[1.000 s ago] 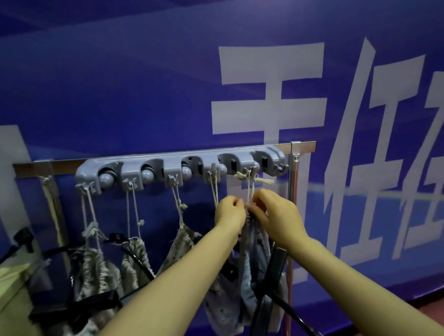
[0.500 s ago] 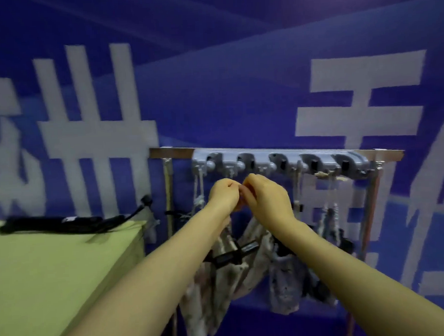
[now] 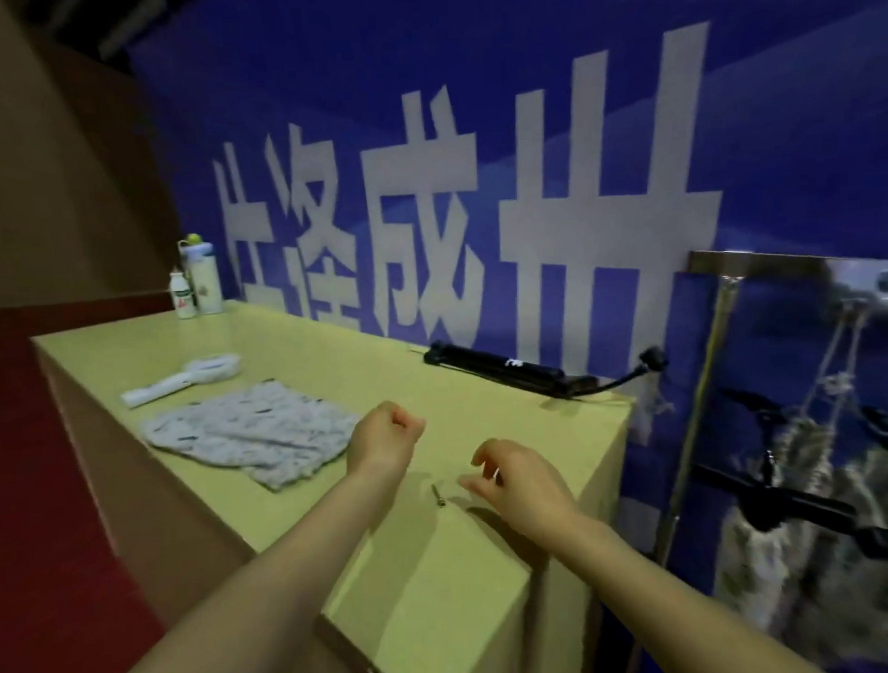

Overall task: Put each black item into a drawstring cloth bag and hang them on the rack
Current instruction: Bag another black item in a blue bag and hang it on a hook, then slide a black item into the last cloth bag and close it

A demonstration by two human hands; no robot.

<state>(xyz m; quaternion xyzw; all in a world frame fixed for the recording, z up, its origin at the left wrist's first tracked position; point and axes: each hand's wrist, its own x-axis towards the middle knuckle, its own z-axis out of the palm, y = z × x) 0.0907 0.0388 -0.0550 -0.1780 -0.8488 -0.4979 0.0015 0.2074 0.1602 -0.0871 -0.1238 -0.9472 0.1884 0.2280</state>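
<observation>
A flat grey patterned cloth bag (image 3: 254, 432) lies on the pale green table (image 3: 330, 363). A long black item (image 3: 515, 370) with a bent hose end lies at the table's far edge by the wall. My left hand (image 3: 385, 437) hovers over the table in a loose fist, just right of the bag, holding nothing. My right hand (image 3: 516, 481) hangs over the table's near right part with curled, parted fingers, empty. At the right edge stands the rack (image 3: 746, 261), where blurred cloth bags (image 3: 819, 471) with black items hang.
A small screw (image 3: 438, 495) lies on the table between my hands. A white handheld device (image 3: 182, 379) lies beyond the bag. A small white bottle (image 3: 182, 294) and a taller bottle (image 3: 206, 276) stand at the far corner. Red floor lies left of the table.
My view swung left from the rack to the table. Both hands left the bag strings at the rack and came down over the table, empty.
</observation>
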